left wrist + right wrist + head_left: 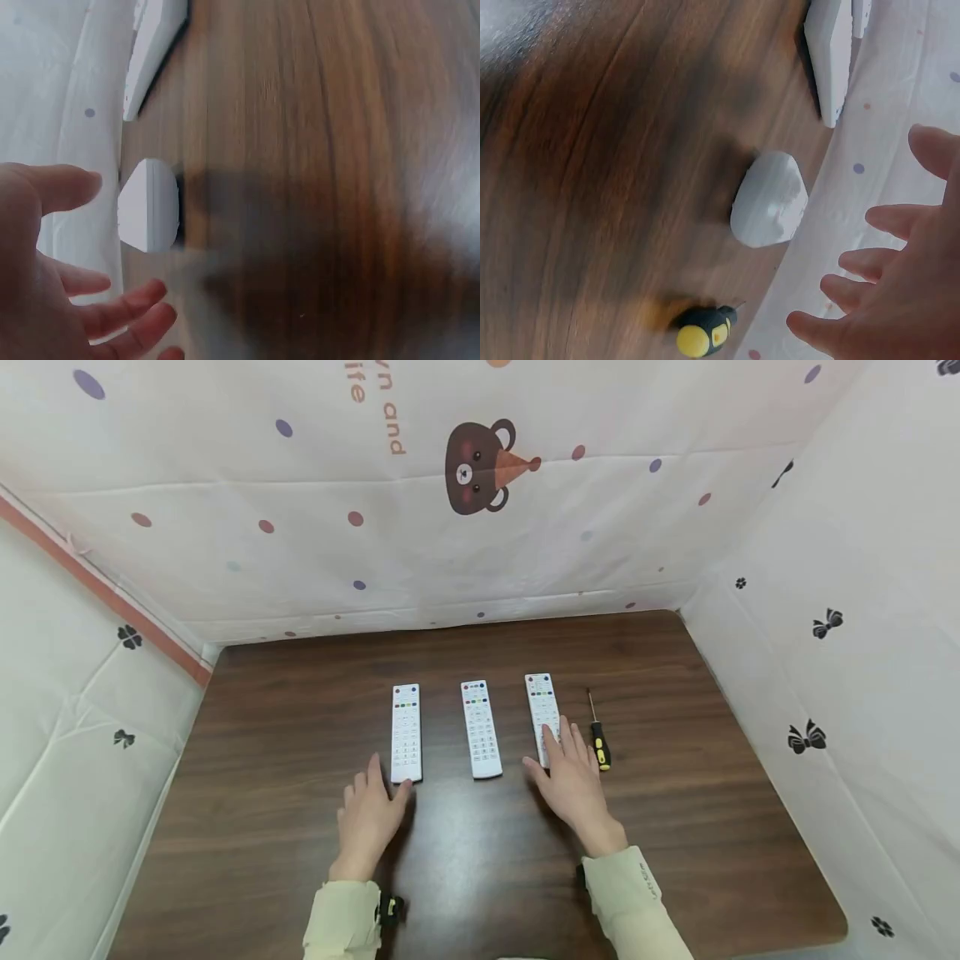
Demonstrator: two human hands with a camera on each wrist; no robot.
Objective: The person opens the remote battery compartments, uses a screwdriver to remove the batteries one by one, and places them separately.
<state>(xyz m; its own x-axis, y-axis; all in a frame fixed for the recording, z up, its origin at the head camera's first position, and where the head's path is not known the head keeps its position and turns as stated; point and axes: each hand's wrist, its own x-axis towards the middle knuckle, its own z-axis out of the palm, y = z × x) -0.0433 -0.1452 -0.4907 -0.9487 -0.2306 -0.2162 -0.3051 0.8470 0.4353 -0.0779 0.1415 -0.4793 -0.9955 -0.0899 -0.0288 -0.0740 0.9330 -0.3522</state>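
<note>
Three white remote controls lie face up in a row on the dark wooden table. Closest to my left hand (369, 822) is the left remote (406, 735); thumb and fingers are spread at its near end, and the left wrist view shows a gap between hand and remote (150, 206). The middle remote (481, 729) lies between my hands. My right hand (576, 785) reaches over the lower part of the right remote (542, 697), fingers extended and partly covering it. In the right wrist view that remote's end (769, 201) sits in front of the spread fingers.
A screwdriver (600, 743) with a yellow and black handle lies just right of the right remote. The brown table (285, 718) meets a white patterned cloth (420, 552) at the back, with more cloth at both sides. A pale edge shows at the bottom of the head view.
</note>
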